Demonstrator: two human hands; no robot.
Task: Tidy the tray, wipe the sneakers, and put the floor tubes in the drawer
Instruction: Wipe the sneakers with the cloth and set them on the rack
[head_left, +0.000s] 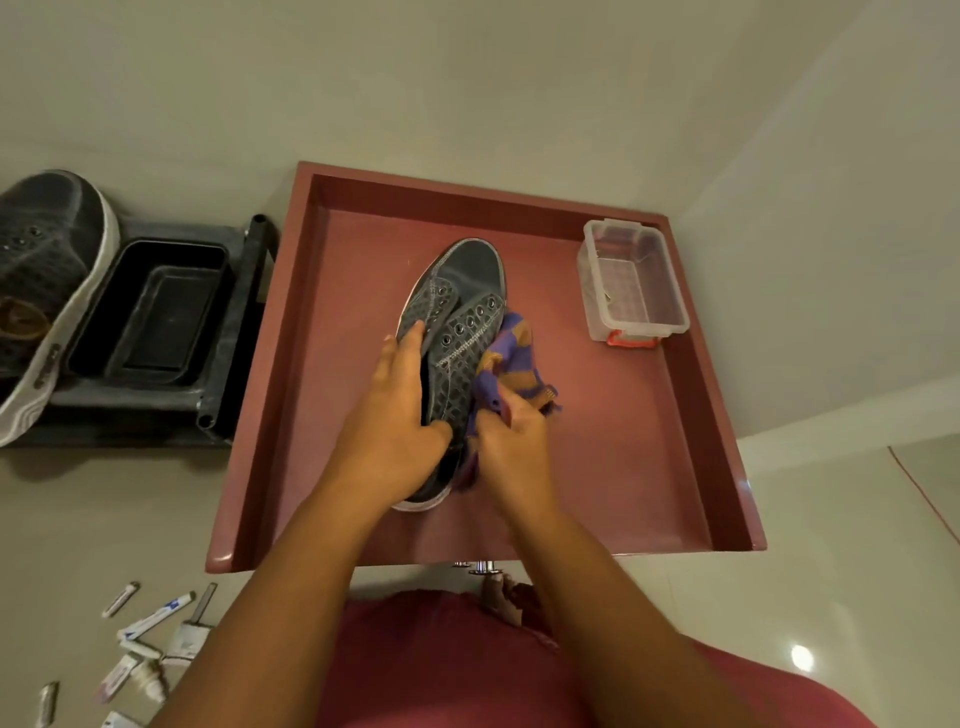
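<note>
A light, soft-sided sneaker (457, 332) in a red tray (691, 415) was steadied by the left hand (387, 410), fingers curled over its collar, best gripped there, while a limp cloth (506, 358) at its 3 o'clock side was bunched in the right hand (511, 441).

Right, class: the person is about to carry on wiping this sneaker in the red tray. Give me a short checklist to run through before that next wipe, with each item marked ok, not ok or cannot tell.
1. Sneaker steadied: ok, left hand grips its side.
2. Cloth in hand: ok, right hand holds it bunched against the sneaker.
3. Sneaker inside the red tray: ok.
4. Clear box out of the way: ok, it sits apart in the far right corner.
5. Second sneaker wiped: cannot tell.
6. Tubes in the drawer: not ok, they lie scattered on the floor.
</note>
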